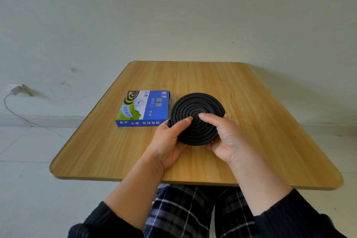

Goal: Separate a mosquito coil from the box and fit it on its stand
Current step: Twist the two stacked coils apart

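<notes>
A black spiral mosquito coil [195, 107] is held just above the wooden table [251, 121], tilted toward me. My left hand [170, 141] grips its lower left edge, thumb lying on the rings. My right hand [224, 137] holds the lower right edge, thumb pressing near the coil's centre. The rings look like a nested pair still joined together. The blue coil box [144, 108] lies flat and closed on the table, just left of the coil. I see no stand.
The table's near edge is just in front of my lap with plaid trousers [185, 212]. A white wall stands behind the table. A wall socket with a white cable [16, 91] is at the far left, near the tiled floor.
</notes>
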